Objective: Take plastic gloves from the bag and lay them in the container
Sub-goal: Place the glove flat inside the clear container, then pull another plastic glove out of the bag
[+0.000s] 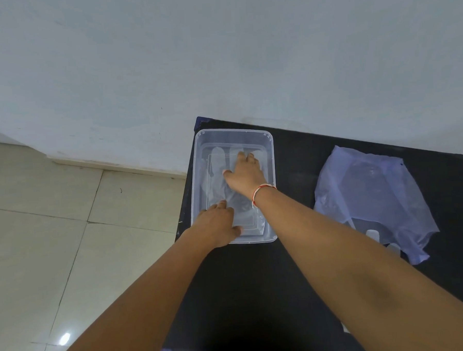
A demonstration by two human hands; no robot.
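A clear plastic container (197,161) stands on the left part of a black table (296,252). Thin see-through plastic gloves (217,178) lie flat on its bottom. My right hand (245,174) reaches into the container with its palm down and its fingers spread on the gloves. My left hand (215,227) rests palm down at the container's near left corner, fingers on the gloves' near end. A pale translucent plastic bag (373,194) lies flat to the right, apart from both hands, with more gloves (373,233) showing at its near opening.
The table stands against a pale wall (218,55). Its left edge drops to a tiled floor (54,238). Bare black tabletop lies between the container and the bag and in front of both. A red-and-white thread band (262,189) circles my right wrist.
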